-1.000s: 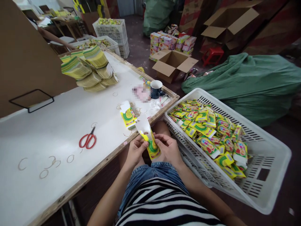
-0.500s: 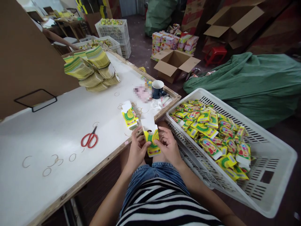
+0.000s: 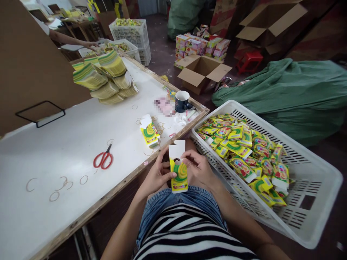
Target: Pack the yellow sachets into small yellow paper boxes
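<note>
Between my hands, above my lap, is a small yellow and green printed carton [image 3: 179,175] with a white flap raised at its top. My left hand [image 3: 158,175] grips its left side, thumb on the front. At the upper right edge, the fingers of my right hand [image 3: 199,166] pinch the carton near a cut-out. On the table just beyond lies a small stack of similar flat cartons [image 3: 149,133]. To my right, a white plastic basket [image 3: 311,191] holds many folded yellow cartons [image 3: 244,144].
Red-handled scissors [image 3: 103,159] and loose rubber bands [image 3: 84,180] lie on the white table [image 3: 54,151]. A dark mug [image 3: 181,102] stands near its corner. Bundled cartons [image 3: 108,77] are piled farther back. Another person's arm [image 3: 67,39] reaches toward a far basket. An open cardboard box [image 3: 200,70] sits on the floor.
The carton has moved slightly down and right and now stands longer and more upright. My right hand has shifted from its lower front to its upper right edge.
</note>
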Tool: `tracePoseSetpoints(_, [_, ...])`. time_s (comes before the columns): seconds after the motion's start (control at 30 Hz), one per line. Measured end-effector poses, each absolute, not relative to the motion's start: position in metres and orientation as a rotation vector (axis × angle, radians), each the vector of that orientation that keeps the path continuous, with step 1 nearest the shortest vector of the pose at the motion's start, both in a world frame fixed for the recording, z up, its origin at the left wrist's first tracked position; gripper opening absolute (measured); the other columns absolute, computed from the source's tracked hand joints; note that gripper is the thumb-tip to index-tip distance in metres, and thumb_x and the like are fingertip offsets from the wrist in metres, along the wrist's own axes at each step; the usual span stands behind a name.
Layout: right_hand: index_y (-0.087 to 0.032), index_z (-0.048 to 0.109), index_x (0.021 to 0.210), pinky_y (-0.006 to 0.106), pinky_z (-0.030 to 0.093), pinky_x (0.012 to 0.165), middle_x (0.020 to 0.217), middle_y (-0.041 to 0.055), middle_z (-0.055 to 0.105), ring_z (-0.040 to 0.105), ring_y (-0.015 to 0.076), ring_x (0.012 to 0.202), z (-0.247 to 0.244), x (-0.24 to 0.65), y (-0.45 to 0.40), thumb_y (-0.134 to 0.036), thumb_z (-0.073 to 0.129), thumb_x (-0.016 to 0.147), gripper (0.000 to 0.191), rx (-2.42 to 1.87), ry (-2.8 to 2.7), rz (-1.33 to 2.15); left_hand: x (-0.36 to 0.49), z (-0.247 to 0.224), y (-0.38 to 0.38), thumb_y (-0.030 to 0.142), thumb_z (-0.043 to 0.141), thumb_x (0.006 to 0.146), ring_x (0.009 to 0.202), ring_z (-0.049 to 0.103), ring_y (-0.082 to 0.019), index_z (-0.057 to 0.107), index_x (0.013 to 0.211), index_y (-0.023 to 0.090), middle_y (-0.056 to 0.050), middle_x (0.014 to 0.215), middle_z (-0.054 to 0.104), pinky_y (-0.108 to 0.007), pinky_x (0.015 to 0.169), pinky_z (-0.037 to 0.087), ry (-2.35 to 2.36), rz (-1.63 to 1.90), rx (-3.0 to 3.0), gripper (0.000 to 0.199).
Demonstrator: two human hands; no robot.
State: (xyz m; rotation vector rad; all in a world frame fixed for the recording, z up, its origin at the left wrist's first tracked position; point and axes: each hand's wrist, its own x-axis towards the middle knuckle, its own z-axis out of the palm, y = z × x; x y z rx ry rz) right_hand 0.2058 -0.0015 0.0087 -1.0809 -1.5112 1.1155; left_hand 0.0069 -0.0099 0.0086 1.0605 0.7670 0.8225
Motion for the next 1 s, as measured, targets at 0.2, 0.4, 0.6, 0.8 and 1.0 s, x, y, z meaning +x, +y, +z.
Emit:
tracePoseSetpoints(0.2, [-0.021, 0.069, 0.107, 0.031, 0.052, 0.072, 0.095, 0.0070, 0.072, 0.067, 0.0201, 0.084, 0.006, 0.209, -0.001, -0.050, 0.052, 0.096, 0.035, -1.145, -1.386, 1.129, 0.008, 0.006, -0.009, 0.026, 0.076, 0.080, 0.097, 0.072, -0.023, 0.061, 0.127, 0.022, -0.010, 0.115, 0.072, -0.029, 0.077, 0.058, 0.940, 0.878, 1.206, 0.049])
tracePoseSetpoints(0.4, [-0.022, 0.059, 0.116, 0.025, 0.042, 0.055, 0.072, -0.0027, 0.066, 0.059, 0.0153, 0.060, 0.010, 0.206, -0.001, -0.030, 0.063, 0.085, 0.033, -1.297, -1.637, 1.239, 0.016, 0.008, -0.012, 0.024, 0.068, 0.086, 0.102, 0.070, -0.023, 0.059, 0.132, 0.025, -0.009, 0.125, 0.068, -0.033, 0.087, 0.057, 0.978, 0.887, 1.268, 0.047])
tracePoseSetpoints(0.6, [-0.024, 0.055, 0.111, 0.025, 0.040, 0.057, 0.066, -0.0054, 0.059, 0.058, 0.0157, 0.057, 0.012, 0.202, 0.000, -0.026, 0.060, 0.082, 0.030, -1.444, -1.772, 1.021, 0.013, 0.004, -0.012, 0.027, 0.068, 0.087, 0.101, 0.069, -0.022, 0.054, 0.137, 0.024, -0.009, 0.117, 0.072, -0.031, 0.085, 0.056, 0.918, 0.872, 1.215, 0.052])
tracePoseSetpoints(0.8, [-0.024, 0.052, 0.112, 0.026, 0.037, 0.055, 0.059, -0.0087, 0.052, 0.055, 0.0160, 0.052, 0.009, 0.196, 0.000, -0.022, 0.061, 0.078, 0.035, -1.529, -1.822, 0.949, 0.016, 0.005, -0.014, 0.032, 0.070, 0.086, 0.105, 0.069, -0.024, 0.054, 0.136, 0.023, -0.010, 0.117, 0.071, -0.034, 0.089, 0.056, 0.943, 0.887, 1.188, 0.054])
tracePoseSetpoints(1.0, [-0.024, 0.056, 0.119, 0.027, 0.042, 0.059, 0.068, -0.0040, 0.060, 0.057, 0.0164, 0.059, 0.004, 0.201, 0.002, -0.026, 0.061, 0.086, 0.033, -1.380, -1.814, 0.941, 0.012, 0.006, -0.010, 0.031, 0.075, 0.082, 0.099, 0.071, -0.023, 0.057, 0.130, 0.021, -0.010, 0.111, 0.074, -0.031, 0.084, 0.057, 0.954, 0.950, 1.146, 0.053])
